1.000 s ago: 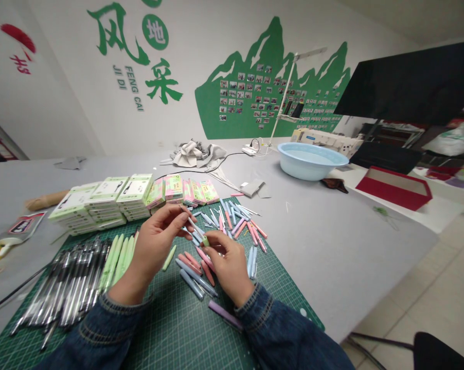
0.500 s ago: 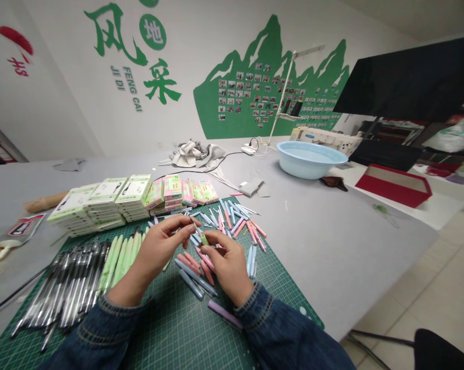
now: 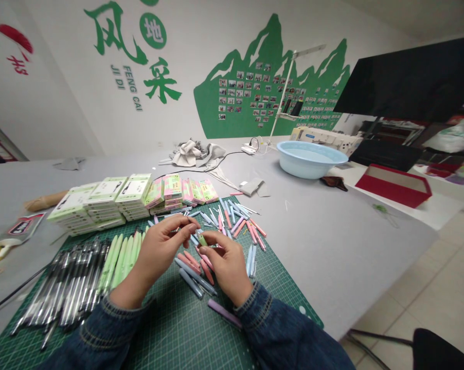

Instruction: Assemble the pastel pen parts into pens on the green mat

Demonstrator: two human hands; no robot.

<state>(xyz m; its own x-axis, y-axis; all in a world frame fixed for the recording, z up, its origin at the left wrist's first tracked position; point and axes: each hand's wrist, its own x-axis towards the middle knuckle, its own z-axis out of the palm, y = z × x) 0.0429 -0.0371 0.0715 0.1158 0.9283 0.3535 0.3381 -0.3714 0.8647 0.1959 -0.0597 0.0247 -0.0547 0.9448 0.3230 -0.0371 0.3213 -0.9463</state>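
Observation:
Over the green cutting mat point(image 3: 170, 329), my right hand point(image 3: 226, 262) pinches a short light-green pen barrel point(image 3: 203, 240). My left hand point(image 3: 166, 246) is closed at the barrel's upper end on a thin pen part, mostly hidden by the fingers. Below the hands lie pink pen barrels point(image 3: 191, 261) and grey-blue pens point(image 3: 195, 277). A purple pen barrel point(image 3: 224, 313) rests near my right cuff. Left of my left hand are light-green pens point(image 3: 118, 259) in a row, beside many clear pens with black parts point(image 3: 68, 282).
Behind the mat stand stacked white-green boxes point(image 3: 106, 192) and pink-green boxes point(image 3: 173, 186). Loose blue, pink and purple pen parts point(image 3: 235, 216) spread right of them. A blue basin point(image 3: 311, 162), grey cloth point(image 3: 193, 153) and a glue tube point(image 3: 21, 228) sit farther out.
The hands stay nearly in place. The green barrel has tilted slightly and shifted a little, with the fingertips still together at its upper end.

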